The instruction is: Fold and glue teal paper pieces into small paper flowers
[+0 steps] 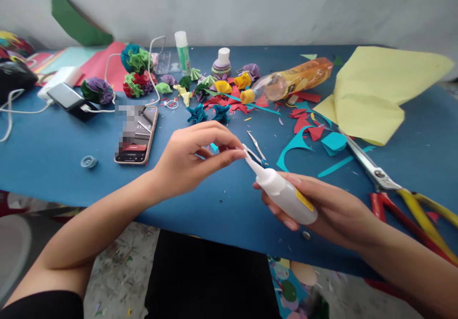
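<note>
My right hand (332,211) is wrapped round a white glue bottle (282,192) with a yellow label, held tilted with its nozzle pointing up-left. The fingers of my left hand (193,157) are pinched together right at the nozzle tip, touching it; what they hold there, if anything, is too small to make out. Both hands hover over the front part of the blue table (53,157). Small tweezers (255,145) lie on the table just behind the nozzle.
A phone (138,135) lies left of my left hand, a small grey cap (88,161) beside it. Paper flowers and scraps (214,95) litter the middle. Large scissors (393,185) lie at the right, with yellow paper (375,90), a plastic bottle (293,80) and a glue stick (182,52) behind.
</note>
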`<move>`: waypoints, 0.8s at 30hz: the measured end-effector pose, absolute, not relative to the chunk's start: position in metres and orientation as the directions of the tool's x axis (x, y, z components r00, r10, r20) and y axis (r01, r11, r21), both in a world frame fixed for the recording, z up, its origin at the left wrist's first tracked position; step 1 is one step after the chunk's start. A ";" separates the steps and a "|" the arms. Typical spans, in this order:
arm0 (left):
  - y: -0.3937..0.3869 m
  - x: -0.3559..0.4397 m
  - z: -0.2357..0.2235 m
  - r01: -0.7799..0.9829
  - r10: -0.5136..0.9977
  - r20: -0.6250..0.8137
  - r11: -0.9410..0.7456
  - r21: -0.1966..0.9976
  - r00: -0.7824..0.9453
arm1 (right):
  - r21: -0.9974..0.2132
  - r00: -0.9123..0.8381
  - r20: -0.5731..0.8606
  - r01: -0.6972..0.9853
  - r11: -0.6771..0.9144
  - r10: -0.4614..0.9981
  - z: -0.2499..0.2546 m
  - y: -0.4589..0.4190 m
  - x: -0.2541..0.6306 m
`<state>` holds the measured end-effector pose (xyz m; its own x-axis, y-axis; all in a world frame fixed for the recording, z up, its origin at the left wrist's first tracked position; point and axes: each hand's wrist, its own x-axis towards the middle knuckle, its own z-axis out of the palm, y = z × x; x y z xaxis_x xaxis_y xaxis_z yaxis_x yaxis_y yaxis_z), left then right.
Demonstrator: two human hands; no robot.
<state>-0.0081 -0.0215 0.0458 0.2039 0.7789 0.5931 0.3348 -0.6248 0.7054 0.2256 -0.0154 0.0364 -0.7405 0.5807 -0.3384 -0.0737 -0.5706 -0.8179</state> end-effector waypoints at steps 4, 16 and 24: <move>-0.021 -0.007 0.045 0.334 0.788 0.604 -0.605 0.723 0.121 | -0.818 -0.742 -0.332 -0.080 -0.569 0.583 0.036 -0.016 0.226; -0.021 -0.010 0.046 0.284 0.765 0.596 -0.644 0.711 0.243 | -0.815 -0.717 -0.368 -0.058 -0.577 0.592 0.036 -0.018 0.225; -0.022 -0.011 0.049 0.229 0.851 0.484 -0.522 0.822 0.204 | -0.837 -0.713 -0.357 -0.043 -0.545 0.604 0.038 -0.017 0.224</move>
